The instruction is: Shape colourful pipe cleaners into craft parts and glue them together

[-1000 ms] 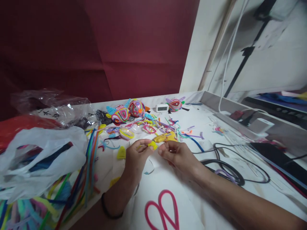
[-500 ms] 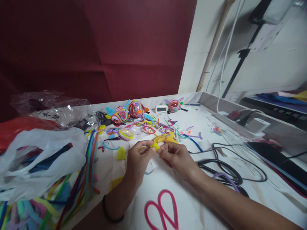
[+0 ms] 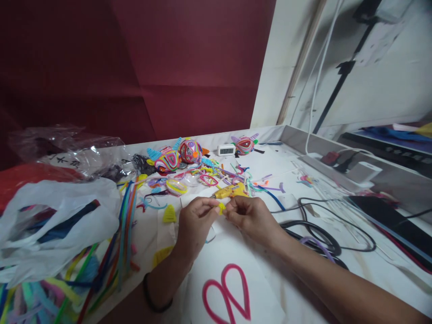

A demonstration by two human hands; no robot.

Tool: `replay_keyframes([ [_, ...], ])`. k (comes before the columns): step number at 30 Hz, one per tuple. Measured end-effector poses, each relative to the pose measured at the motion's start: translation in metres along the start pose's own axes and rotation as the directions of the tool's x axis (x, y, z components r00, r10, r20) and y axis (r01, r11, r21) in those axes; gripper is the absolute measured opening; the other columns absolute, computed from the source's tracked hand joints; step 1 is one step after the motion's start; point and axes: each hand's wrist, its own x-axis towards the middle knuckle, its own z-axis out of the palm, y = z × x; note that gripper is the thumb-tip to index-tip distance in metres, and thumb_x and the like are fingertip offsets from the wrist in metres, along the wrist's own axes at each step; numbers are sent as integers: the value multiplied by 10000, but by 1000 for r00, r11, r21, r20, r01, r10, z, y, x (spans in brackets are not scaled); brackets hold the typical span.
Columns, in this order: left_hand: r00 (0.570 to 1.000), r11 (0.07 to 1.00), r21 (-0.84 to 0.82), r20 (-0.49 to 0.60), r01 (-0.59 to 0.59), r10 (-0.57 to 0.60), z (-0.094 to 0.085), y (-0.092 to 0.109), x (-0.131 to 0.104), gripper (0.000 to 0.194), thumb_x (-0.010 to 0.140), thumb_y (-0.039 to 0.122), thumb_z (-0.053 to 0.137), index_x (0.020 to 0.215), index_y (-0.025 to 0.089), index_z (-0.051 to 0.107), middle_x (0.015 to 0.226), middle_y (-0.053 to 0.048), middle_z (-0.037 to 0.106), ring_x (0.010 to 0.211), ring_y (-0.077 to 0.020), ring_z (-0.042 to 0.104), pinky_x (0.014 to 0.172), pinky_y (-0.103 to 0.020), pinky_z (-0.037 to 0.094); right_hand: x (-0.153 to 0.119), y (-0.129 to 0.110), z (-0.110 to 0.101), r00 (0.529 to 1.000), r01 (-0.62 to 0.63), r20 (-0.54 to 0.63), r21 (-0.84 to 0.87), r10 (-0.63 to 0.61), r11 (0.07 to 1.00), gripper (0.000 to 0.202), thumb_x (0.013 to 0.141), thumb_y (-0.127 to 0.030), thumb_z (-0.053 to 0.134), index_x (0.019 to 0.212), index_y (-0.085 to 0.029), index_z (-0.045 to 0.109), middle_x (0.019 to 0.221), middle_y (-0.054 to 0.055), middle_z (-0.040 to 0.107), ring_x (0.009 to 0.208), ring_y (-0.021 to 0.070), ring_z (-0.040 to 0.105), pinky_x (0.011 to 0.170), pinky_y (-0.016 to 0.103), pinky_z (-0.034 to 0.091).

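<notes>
A small yellow fuzzy piece (image 3: 222, 208) is pinched between my two hands above the white paper. My left hand (image 3: 199, 222) grips its left side with thumb and fingers. From the right, my right hand (image 3: 251, 218) holds its other side, fingers curled. Just behind the hands lies a yellow glue gun (image 3: 231, 191). A pink pipe-cleaner shape with two loops (image 3: 227, 290) rests on the paper nearer to me. One yellow ribbed piece (image 3: 169, 213) lies left of my left hand, and another (image 3: 162, 256) is partly hidden by my left wrist.
Colourful wrapped fish-like figures (image 3: 191, 151) and a small white digital clock (image 3: 226, 150) stand at the back. Pipe cleaners (image 3: 130, 220) and a white plastic bag (image 3: 60, 225) fill the left. Black cables (image 3: 313, 236) and a power strip (image 3: 337, 171) lie right.
The yellow piece has turned and shows less of itself between the fingers. My right hand's fingers have closed in nearer around it. The view has shifted slightly.
</notes>
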Motion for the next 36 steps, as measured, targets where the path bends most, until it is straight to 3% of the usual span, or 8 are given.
replay_keyframes([
  [9,996,999,47,91,-27,22,-2,3,0,66,668,172,661,733,172,658,679,-5,706,667,-136,662,596,-178,474,3,-2,-9,997,-21,74,-18,23,1000,161,694,-284,578,590,-167,543,496,-32,501,440,72,399,445,209,318],
  [18,982,998,47,186,-33,24,-2,8,0,109,656,168,648,764,177,636,733,-16,691,703,-141,659,674,-213,508,8,-1,-15,969,-171,204,145,140,975,181,628,-264,693,556,-144,578,475,-38,540,388,48,410,392,189,291],
  [23,973,994,78,223,-82,62,-4,4,2,185,663,153,649,845,176,618,747,-16,654,734,-140,648,695,-220,513,9,-1,-16,965,-221,198,240,175,945,243,547,-287,779,598,-142,591,492,-62,523,409,43,424,412,185,314],
  [29,958,983,123,267,-137,100,-5,1,-1,300,689,123,605,976,208,587,825,0,616,716,-119,644,647,-194,498,6,-3,-16,952,-252,234,243,195,937,233,540,-283,787,627,-133,632,474,-66,525,400,37,405,387,180,259],
  [36,957,986,106,273,-131,98,-3,2,-3,362,681,103,604,1020,214,549,841,10,578,700,-100,638,628,-176,485,4,-2,-18,948,-279,233,281,217,918,136,539,-212,743,574,-131,640,490,-53,538,418,37,399,421,187,311],
])
